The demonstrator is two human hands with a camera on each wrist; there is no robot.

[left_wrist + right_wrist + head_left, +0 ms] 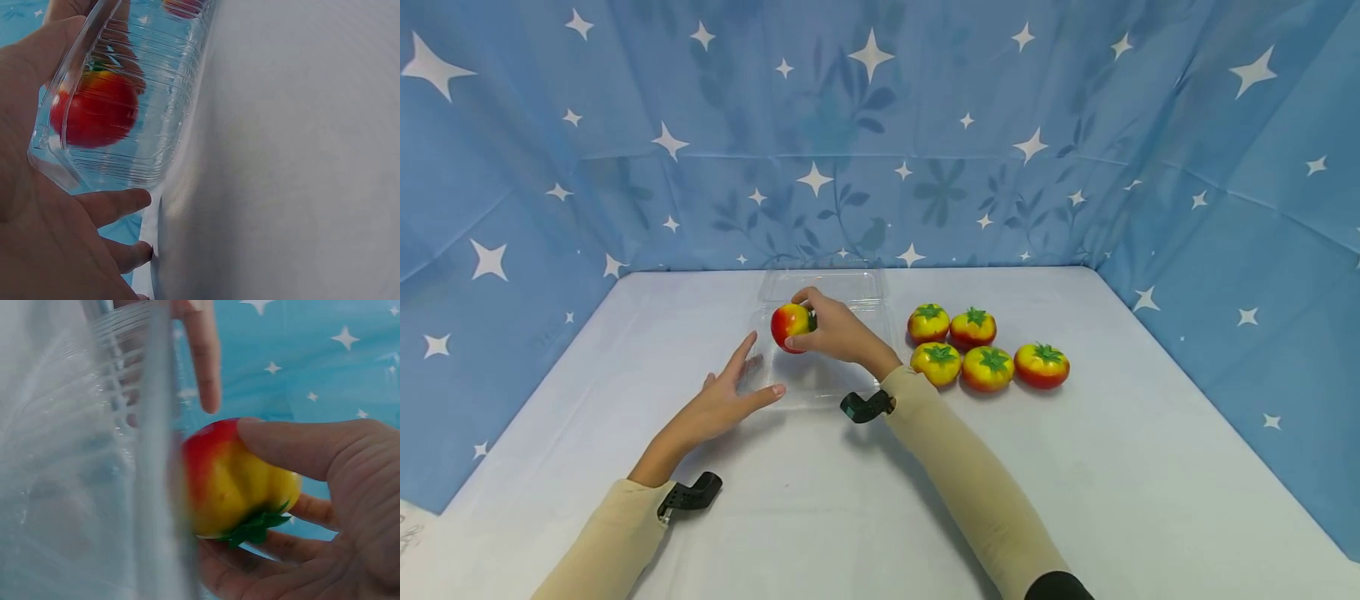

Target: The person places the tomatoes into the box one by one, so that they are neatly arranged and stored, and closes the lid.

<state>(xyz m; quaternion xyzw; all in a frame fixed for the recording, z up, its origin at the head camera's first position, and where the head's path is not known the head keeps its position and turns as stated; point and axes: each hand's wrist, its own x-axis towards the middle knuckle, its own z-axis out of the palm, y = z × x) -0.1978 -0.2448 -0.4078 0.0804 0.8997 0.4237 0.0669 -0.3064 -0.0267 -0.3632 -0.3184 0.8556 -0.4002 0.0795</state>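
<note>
My right hand [838, 332] holds a red and yellow toy tomato [789, 327] over the left part of a clear plastic container [823, 383]. In the right wrist view, thumb and fingers grip the tomato [231, 481] from opposite sides, its green leafy top turned down. My left hand [718, 408] is at the container's near left corner, fingers spread and thumb held apart. The left wrist view has the container's ribbed wall [156, 119] right beside that hand, the held tomato [103, 109] showing through it.
Several more toy tomatoes with green tops [988, 368] stand in two rows right of the container. The container's hinged lid [823, 286] lies open toward the back. A white cloth [865, 517] covers the table, and a blue star-patterned curtain [880, 108] encloses its back and sides.
</note>
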